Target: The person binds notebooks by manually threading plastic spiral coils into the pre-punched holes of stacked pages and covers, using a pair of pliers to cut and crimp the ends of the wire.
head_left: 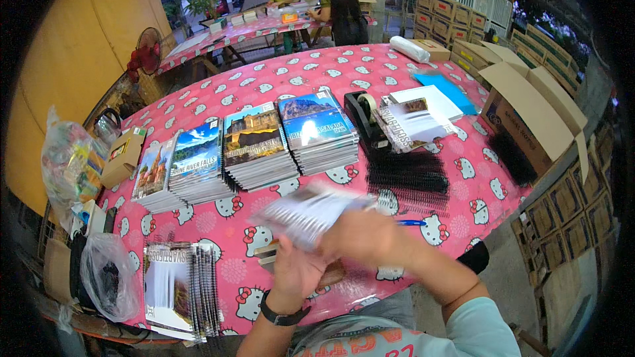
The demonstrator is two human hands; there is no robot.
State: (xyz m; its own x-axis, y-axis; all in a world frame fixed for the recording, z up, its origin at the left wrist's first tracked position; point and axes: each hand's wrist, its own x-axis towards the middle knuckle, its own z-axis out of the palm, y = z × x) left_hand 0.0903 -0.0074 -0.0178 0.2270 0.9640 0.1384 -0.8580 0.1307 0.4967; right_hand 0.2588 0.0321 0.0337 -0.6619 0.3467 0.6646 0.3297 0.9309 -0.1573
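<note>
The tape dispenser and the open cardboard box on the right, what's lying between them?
In the head view, a small pile of printed sheets lies on the pink tablecloth between the tape dispenser and the cardboard box.

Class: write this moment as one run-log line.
left hand: under booklet | right hand: on booklet, blurred | near: black coils, pen | table: four stacks

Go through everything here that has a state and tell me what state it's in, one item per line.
left hand: palm up, under a blurred booklet
right hand: gripping the same booklet
booklet: held above the table, motion-blurred
four notebook stacks: neat, covers up
spiral-bound notebooks: piled at the table edge
black binding coils: loose heap
tape dispenser: upright, roll loaded
cardboard box: flaps open
clear plastic bag: crumpled, hanging off the edge
</note>
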